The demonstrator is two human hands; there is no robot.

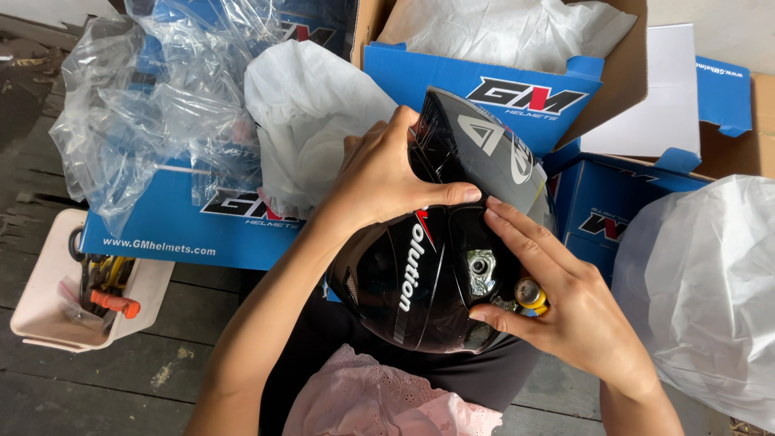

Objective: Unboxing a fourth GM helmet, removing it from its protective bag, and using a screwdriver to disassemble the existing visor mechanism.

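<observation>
**Fitting a visor to a black helmet on my lap**

I look down at a glossy black helmet (412, 282) resting on my lap, close to me and near the middle of the scene. Its dark visor (476, 149) stands raised at the far side of the shell, tilted up and away from me. On the side facing up, a bare metal pivot fitting (481, 266) shows in a recess, with nothing covering it, so I judge the visor is in place but this side is not yet fastened; the fastening part has yet to go on.

My left hand (379, 173) is curled about half closed over the far left of the helmet. Its fingers wrap the lower edge of the visor and its thumb lies flat along the seam where visor meets shell, steadying both.

My right hand (565, 303) rests on the right side of the helmet. Its fingers are stretched almost straight, the fingertips touching the shell just beside the pivot fitting. The thumb and palm pinch a small round piece (531, 295), metal and yellow; I cannot tell exactly what it is.

Around me lie open blue cardboard boxes (169, 226), crumpled clear plastic bags (137, 105) at the far left, white wrapping (307, 113) beyond my left hand, and a pale tray of tools (48, 291) on the dark wooden floor at the left.
</observation>
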